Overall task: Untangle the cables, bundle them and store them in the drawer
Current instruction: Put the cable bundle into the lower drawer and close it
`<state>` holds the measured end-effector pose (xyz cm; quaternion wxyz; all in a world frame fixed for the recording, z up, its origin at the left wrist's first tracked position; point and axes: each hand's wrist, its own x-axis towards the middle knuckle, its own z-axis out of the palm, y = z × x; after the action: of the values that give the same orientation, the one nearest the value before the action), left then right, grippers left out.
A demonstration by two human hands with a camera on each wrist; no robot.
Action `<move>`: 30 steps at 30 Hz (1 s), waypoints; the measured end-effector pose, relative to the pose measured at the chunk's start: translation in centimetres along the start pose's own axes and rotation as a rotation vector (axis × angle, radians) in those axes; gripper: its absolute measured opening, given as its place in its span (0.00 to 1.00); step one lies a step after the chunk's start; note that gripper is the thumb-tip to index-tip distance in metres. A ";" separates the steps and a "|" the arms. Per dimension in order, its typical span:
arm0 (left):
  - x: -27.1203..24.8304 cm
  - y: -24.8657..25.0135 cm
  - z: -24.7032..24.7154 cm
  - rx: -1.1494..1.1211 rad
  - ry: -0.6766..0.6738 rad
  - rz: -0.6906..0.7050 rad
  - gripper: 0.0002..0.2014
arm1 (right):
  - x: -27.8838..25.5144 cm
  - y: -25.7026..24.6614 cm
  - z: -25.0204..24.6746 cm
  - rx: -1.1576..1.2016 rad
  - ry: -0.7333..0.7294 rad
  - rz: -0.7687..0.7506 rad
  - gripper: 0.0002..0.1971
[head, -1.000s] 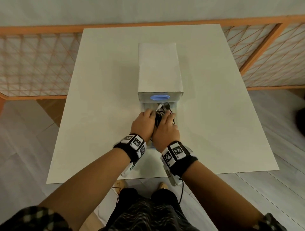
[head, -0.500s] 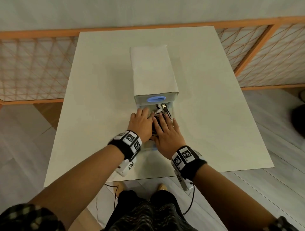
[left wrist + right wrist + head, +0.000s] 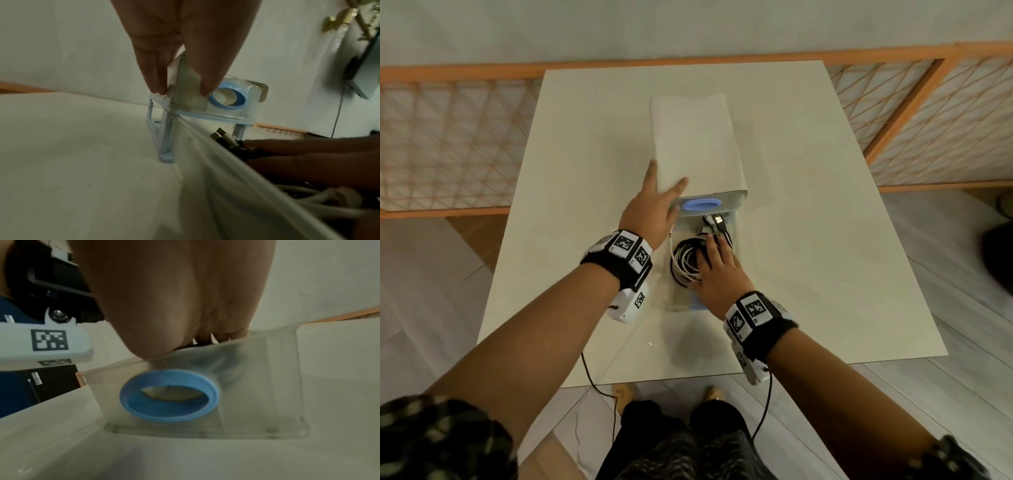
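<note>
the cables (image 3: 686,261) lie coiled in the pulled-out drawer (image 3: 674,301) on the table (image 3: 825,240). right hand (image 3: 717,274) lies flat on the coil with fingers straight, hiding half of it. left hand (image 3: 654,202) rests open against the drawer unit (image 3: 695,144), its fingertips (image 3: 157,87) on the corner. usb plugs (image 3: 717,219) blurred.

both forearms are bare, with dark checked sleeves (image 3: 438,442) pushed up near the elbows. each wrist wears a black band (image 3: 619,265) carrying white square tags printed with black-and-white codes. under each band hangs a white camera housing (image 3: 628,305) with its own code tag, and a thin black cable (image 3: 594,380) trails down from it. dark patterned trousers (image 3: 681,445) and tan shoes (image 3: 625,392) show below.
</note>
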<state>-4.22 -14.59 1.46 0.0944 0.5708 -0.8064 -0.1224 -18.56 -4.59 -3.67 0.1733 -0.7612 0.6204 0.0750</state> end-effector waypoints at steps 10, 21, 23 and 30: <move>0.4 -0.6 -1.1 0.030 -0.062 0.011 0.22 | 6.0 -1.2 -2.4 0.107 0.108 0.143 0.37; 0.8 -0.7 -0.7 -0.068 -0.033 -0.008 0.23 | 0.3 0.9 0.4 -0.064 0.128 -0.071 0.38; 0.8 -0.8 -1.0 -0.073 -0.036 0.006 0.22 | 1.3 1.0 -0.1 -0.098 0.118 -0.063 0.35; 0.4 -0.2 -1.7 -0.063 -0.058 0.016 0.23 | 4.9 1.2 -2.4 0.007 0.095 -0.045 0.34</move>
<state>-3.71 -15.22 3.01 0.0898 0.5575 -0.8090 -0.1632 -18.89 -10.21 -3.24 0.1478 -0.7770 0.6110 0.0325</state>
